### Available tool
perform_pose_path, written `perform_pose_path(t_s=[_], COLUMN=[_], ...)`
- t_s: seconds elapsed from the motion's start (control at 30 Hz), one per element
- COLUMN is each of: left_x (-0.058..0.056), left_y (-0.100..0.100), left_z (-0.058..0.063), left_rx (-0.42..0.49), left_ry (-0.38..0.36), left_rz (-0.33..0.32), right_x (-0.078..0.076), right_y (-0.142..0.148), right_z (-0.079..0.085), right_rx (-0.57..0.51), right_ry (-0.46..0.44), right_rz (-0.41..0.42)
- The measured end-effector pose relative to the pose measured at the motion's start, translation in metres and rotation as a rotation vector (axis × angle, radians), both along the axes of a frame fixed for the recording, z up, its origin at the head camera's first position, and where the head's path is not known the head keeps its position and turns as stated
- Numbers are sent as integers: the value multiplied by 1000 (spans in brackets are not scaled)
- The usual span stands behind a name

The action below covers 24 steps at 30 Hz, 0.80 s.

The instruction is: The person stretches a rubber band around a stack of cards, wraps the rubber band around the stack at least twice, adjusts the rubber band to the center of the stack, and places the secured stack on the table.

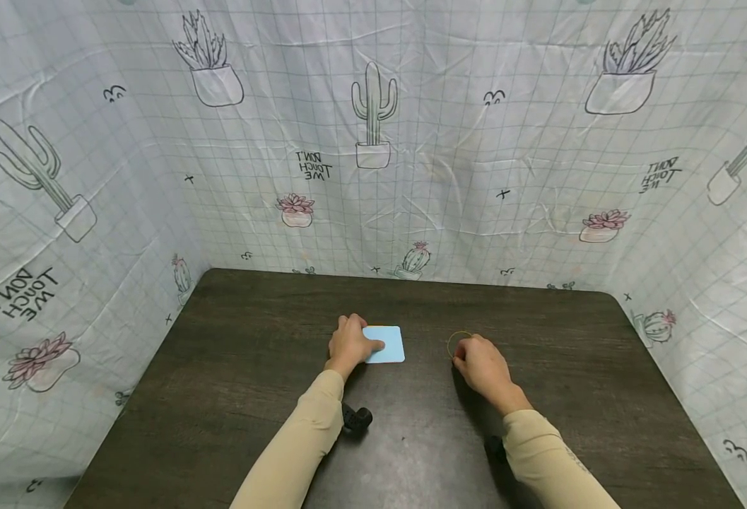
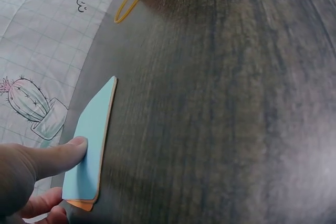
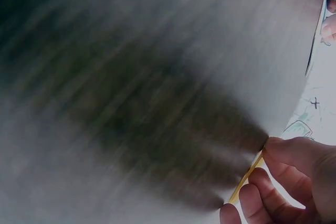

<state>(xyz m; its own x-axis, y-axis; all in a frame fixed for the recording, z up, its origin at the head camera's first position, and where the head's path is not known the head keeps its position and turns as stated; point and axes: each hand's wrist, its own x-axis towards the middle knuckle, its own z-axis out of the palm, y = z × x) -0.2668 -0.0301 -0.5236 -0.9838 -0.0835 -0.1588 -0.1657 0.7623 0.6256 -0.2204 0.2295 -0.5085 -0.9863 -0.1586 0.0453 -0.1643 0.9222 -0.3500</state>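
Note:
My left hand (image 1: 349, 344) grips a thin stack of light blue cards (image 1: 391, 345) with rounded corners. Its thumb lies across the top face, and the other fingers curl at the near-left edge. An orange layer (image 2: 83, 205) peeks out beneath the blue cards (image 2: 95, 145) in the left wrist view. To the right, my right hand (image 1: 486, 367) pinches a thin yellow rubber band (image 1: 452, 334) close over the table. In the right wrist view, the band (image 3: 247, 178) runs along the thumb and fingertips; in the left wrist view it hangs as a narrow loop.
The dark wood-grain table (image 1: 411, 452) has rounded far corners. A white cloth printed with cacti (image 1: 449, 184) hangs behind it and along both sides. Black wrist-worn gear (image 1: 357, 418) shows beside the left forearm.

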Motion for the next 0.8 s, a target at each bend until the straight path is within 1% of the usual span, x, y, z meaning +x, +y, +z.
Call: perform_pose_path(t_s=[0.1, 0.17, 0.23, 0.37, 0.47, 0.57, 0.7, 0.8], left_x=[-2, -2, -1, 4, 5, 1, -9, -14], left_y=[2, 4, 5, 6, 6, 4, -1, -4], left_z=[3, 4, 6, 8, 9, 9, 10, 11], left_rx=[-9, -17, -33, -88, -133, -170, -190, -186], left_ry=[-23, -21, 0, 66, 71, 34, -10, -31], left_rz=[-5, -18, -46, -115, -153, -181, -225, -256], right_x=[0, 0, 1, 2, 3, 2, 2, 2], right_y=[1, 2, 1, 1, 1, 1, 0, -1], right_z=[0, 0, 1, 1, 2, 7, 19, 27], right_rx=[13, 15, 15, -5, -65, -207, -465, -677], right_ry=[-10, -15, -16, -15, 1, -1, -40, -99], right_rz=[-8, -11, -9, -14, -26, -54, -95, -101])
